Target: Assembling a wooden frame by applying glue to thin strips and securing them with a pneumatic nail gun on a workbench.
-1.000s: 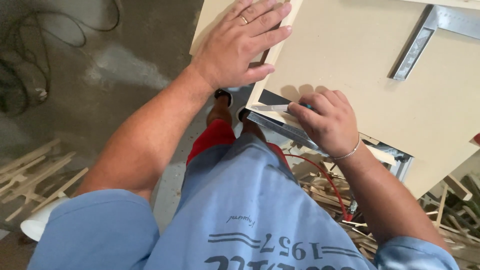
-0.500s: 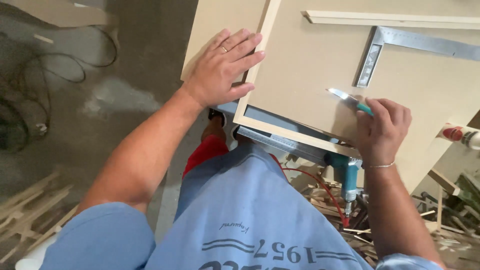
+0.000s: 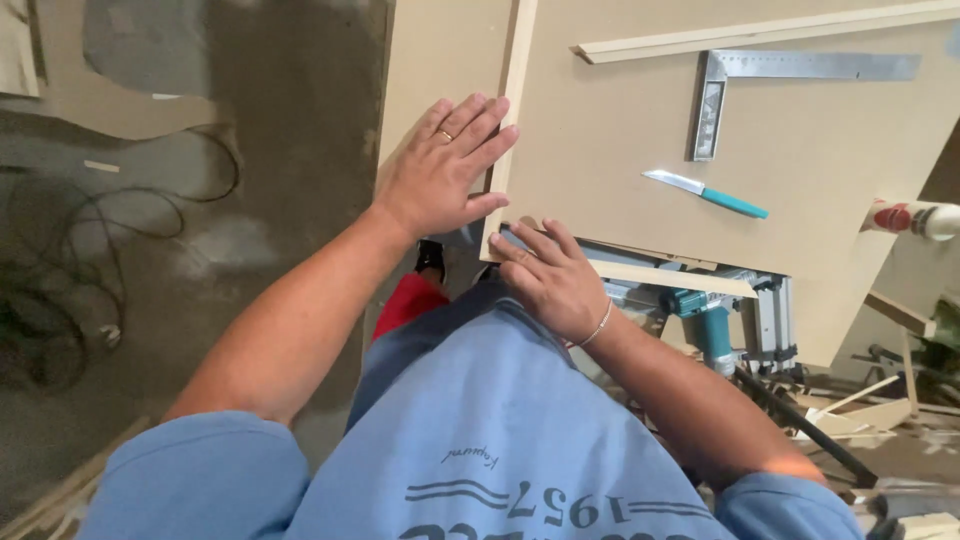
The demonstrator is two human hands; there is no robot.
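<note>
My left hand (image 3: 440,170) lies flat, fingers spread, on a pale wooden strip (image 3: 512,110) that runs along the left edge of a big beige board (image 3: 620,160). My right hand (image 3: 548,275) rests with its fingertips on the board's near corner, where that strip meets a second strip (image 3: 680,280) along the near edge. It holds nothing. A teal-handled knife (image 3: 706,194) lies loose on the board to the right of both hands. A steel try square (image 3: 760,85) lies farther back.
Another thin strip (image 3: 760,35) lies near the board's far edge. A teal power tool (image 3: 705,315) sits under the board. A white and red bottle (image 3: 915,218) pokes in at the right. Cables (image 3: 60,290) coil on the concrete floor at left. Wood offcuts (image 3: 880,400) lie lower right.
My right hand has put the teal-handled knife down on the board and moved left to the near corner. My left hand has stayed flat on the strip.
</note>
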